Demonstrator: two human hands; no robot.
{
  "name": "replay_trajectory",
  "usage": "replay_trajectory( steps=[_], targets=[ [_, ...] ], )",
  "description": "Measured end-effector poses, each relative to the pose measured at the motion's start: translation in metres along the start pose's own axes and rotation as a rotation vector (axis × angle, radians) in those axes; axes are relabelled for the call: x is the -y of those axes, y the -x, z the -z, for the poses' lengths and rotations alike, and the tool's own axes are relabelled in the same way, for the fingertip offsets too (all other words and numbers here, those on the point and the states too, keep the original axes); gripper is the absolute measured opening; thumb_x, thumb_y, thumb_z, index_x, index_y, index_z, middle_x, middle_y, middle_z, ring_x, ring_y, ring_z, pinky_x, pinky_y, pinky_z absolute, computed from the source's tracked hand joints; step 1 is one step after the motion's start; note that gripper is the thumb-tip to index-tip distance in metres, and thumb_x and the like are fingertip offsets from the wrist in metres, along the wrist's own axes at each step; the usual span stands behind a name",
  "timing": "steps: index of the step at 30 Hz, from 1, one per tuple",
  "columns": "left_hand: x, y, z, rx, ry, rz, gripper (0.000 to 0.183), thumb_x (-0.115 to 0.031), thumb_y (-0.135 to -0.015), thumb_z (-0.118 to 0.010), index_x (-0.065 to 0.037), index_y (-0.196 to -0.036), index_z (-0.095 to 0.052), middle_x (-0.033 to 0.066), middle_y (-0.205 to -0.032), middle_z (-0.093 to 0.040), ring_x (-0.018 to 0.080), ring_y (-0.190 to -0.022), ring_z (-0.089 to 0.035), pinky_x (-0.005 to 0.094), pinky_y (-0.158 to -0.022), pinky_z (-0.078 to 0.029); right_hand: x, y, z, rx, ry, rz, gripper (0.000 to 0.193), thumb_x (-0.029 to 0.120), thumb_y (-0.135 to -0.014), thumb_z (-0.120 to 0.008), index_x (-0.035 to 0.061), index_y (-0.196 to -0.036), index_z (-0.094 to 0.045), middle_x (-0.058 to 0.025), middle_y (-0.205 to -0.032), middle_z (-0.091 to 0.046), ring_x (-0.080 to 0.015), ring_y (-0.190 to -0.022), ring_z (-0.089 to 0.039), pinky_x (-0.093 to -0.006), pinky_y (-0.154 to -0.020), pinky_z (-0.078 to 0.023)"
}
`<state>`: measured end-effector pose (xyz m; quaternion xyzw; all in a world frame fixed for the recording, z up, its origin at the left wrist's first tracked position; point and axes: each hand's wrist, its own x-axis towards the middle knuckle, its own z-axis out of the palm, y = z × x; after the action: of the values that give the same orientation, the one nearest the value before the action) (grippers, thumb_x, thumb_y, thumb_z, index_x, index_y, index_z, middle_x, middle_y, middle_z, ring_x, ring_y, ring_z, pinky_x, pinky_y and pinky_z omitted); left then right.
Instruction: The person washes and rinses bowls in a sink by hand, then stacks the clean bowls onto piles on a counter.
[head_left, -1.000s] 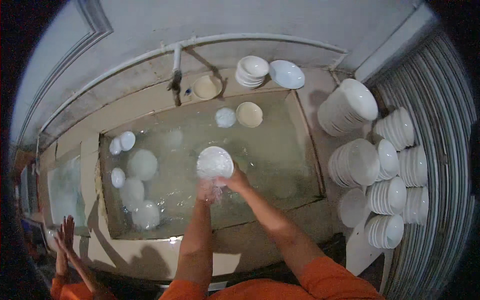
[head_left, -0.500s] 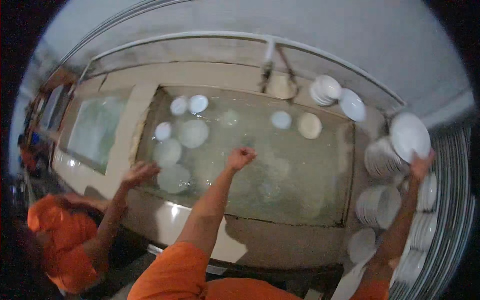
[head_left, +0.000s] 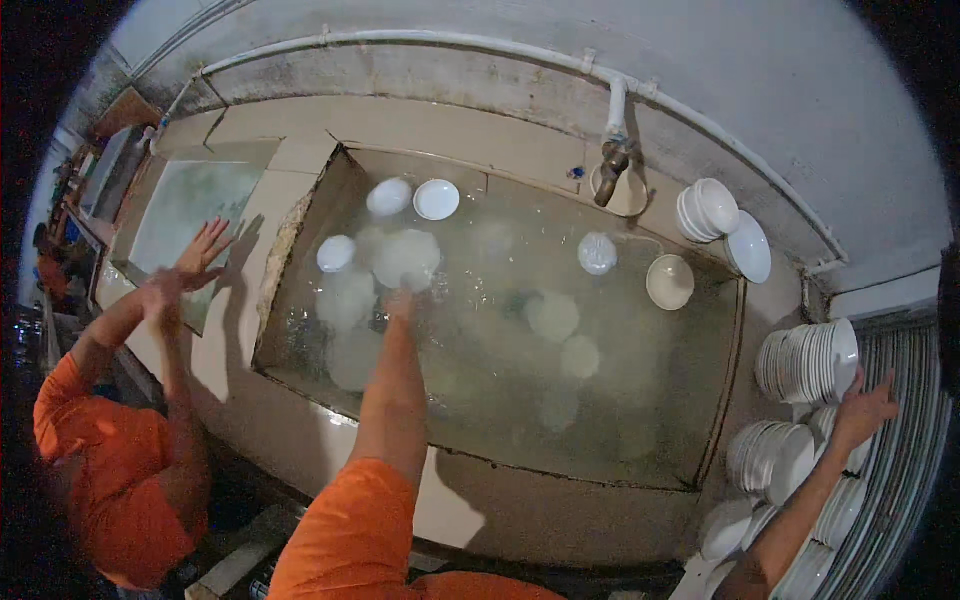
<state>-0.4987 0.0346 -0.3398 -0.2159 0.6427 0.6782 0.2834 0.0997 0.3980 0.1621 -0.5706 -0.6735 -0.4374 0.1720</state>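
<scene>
My left hand point(head_left: 400, 300) reaches down into the cloudy water of a large basin point(head_left: 560, 472). Its fingers are under the surface and hidden, beside a submerged white plate point(head_left: 408, 258); whether they grip it I cannot tell. At the far right, my right hand point(head_left: 866, 408) is open, fingers apart, at the edge of a stack of white plates point(head_left: 808, 362) standing on edge. Several pale plates show dimly beneath the water. Small white dishes point(head_left: 437, 200) and a cream bowl point(head_left: 670, 282) sit at the surface.
More plate stacks point(head_left: 770, 462) line the basin's right side. A tap point(head_left: 614, 165) hangs from a white pipe over the back rim, near stacked bowls point(head_left: 708, 210). On the left, a co-worker in orange point(head_left: 120, 470) has both hands by a smaller basin point(head_left: 195, 205).
My left hand has gone from above the water down into it, farther left. My right hand has let go of a white plate, which now stands with the stack. The co-worker's hands have moved.
</scene>
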Motion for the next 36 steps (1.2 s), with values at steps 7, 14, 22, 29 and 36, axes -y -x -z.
replay_trajectory(
  steps=[7,14,22,29,36],
  targets=[
    [0.003,-0.022,0.063,0.142,-0.589,-0.060,0.066,-0.045,-0.087,-0.054,-0.008,-0.139,-0.037,0.0142,-0.129,-0.053,0.0316,-0.111,-0.054,0.0439,-0.100,-0.040,0.261,0.196,0.058,0.715,-1.441,0.452,0.035,0.010,-0.086,-0.060,0.0061,-0.120,-0.057,-0.0125,-0.112,-0.053,-0.0216,-0.088,-0.058,-0.0329,-0.078,-0.050],
    [-0.043,0.043,0.070,0.419,-0.250,0.197,0.063,-0.048,-0.091,-0.047,-0.007,-0.138,-0.039,0.0126,-0.129,-0.052,0.0303,-0.115,-0.051,0.0444,-0.100,-0.039,0.428,0.327,0.046,1.540,-1.200,0.212,0.061,0.040,-0.085,-0.063,0.0002,-0.128,-0.049,-0.0217,-0.128,-0.051,-0.0312,-0.110,-0.056,-0.0429,-0.094,-0.043],
    [-0.022,-0.021,0.114,-0.004,0.630,0.255,0.056,-0.048,-0.092,-0.044,-0.006,-0.129,-0.047,0.0128,-0.124,-0.053,0.0302,-0.110,-0.053,0.0438,-0.089,-0.045,0.473,0.405,0.041,1.363,-0.978,0.593,0.052,0.041,-0.088,-0.054,-0.0021,-0.118,-0.056,-0.0197,-0.114,-0.060,-0.0341,-0.108,-0.055,-0.0439,-0.099,-0.039],
    [0.009,0.004,0.117,0.082,0.026,0.044,0.042,-0.037,-0.092,-0.050,-0.004,-0.118,-0.053,0.0131,-0.112,-0.058,0.0273,-0.096,-0.058,0.0408,-0.082,-0.050,0.461,0.438,0.050,1.110,-1.088,0.489,0.042,0.034,-0.083,-0.058,0.0038,-0.112,-0.060,-0.0187,-0.118,-0.056,-0.0357,-0.112,-0.050,-0.0465,-0.098,-0.037],
    [-0.011,0.107,0.023,0.659,-0.241,0.403,0.033,-0.030,-0.091,-0.056,-0.003,-0.110,-0.058,0.0128,-0.104,-0.062,0.0246,-0.088,-0.062,0.0388,-0.076,-0.053,0.415,0.461,-0.097,1.266,-1.343,-0.054,0.056,0.033,-0.086,-0.053,0.0007,-0.131,-0.043,-0.0184,-0.131,-0.047,-0.0315,-0.118,-0.048,-0.0423,-0.099,-0.038]
  ],
)
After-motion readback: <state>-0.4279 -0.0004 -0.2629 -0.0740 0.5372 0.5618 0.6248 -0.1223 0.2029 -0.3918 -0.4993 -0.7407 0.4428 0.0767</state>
